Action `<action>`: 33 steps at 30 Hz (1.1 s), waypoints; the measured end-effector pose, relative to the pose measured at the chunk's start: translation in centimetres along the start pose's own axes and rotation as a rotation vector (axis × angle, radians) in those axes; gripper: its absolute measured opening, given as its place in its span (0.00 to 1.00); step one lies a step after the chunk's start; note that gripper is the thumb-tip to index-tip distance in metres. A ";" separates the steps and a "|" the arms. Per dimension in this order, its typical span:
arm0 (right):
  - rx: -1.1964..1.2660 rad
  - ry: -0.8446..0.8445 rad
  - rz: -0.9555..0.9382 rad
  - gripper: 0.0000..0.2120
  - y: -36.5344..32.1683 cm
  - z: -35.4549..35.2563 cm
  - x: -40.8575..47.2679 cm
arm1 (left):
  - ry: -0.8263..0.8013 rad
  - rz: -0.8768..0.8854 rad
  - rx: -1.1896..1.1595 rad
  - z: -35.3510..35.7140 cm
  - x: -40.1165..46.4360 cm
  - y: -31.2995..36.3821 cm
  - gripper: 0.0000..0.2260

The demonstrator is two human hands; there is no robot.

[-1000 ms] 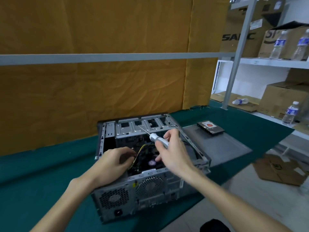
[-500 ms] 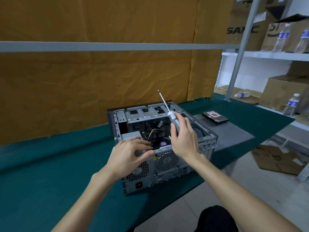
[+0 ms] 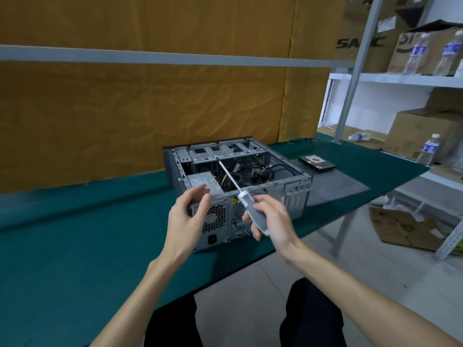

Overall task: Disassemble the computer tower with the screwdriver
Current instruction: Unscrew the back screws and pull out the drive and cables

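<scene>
Head view: since half a second ago both hands have drawn back from the computer tower (image 3: 240, 186). The left hand (image 3: 186, 221), earlier on the tower's rear edge, now hovers before it, fingers loose and apart. The right hand (image 3: 271, 221) keeps its grip clamped on the screwdriver (image 3: 246, 204), shaft now slanting over the open tower. Green surface (image 3: 75, 241); hard drive (image 3: 316, 161) right of the tower; shelves with boxes beyond. The tower lies open, cables showing.
</scene>
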State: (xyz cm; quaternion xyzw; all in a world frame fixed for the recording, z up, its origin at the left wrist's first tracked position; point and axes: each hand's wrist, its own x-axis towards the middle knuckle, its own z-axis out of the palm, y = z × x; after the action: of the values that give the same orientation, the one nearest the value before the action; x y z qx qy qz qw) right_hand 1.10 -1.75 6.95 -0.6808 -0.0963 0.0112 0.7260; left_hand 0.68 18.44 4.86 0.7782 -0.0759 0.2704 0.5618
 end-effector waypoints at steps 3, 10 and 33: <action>0.091 -0.065 0.128 0.06 0.8 0.8 -3.1 | 0.117 -0.030 -0.038 0.5 -1.7 0.5 0.15; -0.112 -0.205 0.202 0.13 2.3 2.5 -6.7 | 0.267 -0.199 -0.192 0.4 -4.4 0.6 0.08; -0.123 -0.213 0.318 0.11 2.7 4.0 -6.3 | 0.151 -0.450 -0.361 0.8 -2.8 -1.5 0.16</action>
State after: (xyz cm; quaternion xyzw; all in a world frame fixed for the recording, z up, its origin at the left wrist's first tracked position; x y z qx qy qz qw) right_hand -5.42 1.43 3.75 -0.7253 -0.0641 0.1918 0.6580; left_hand -0.78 17.75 2.08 0.6407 0.0940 0.1784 0.7408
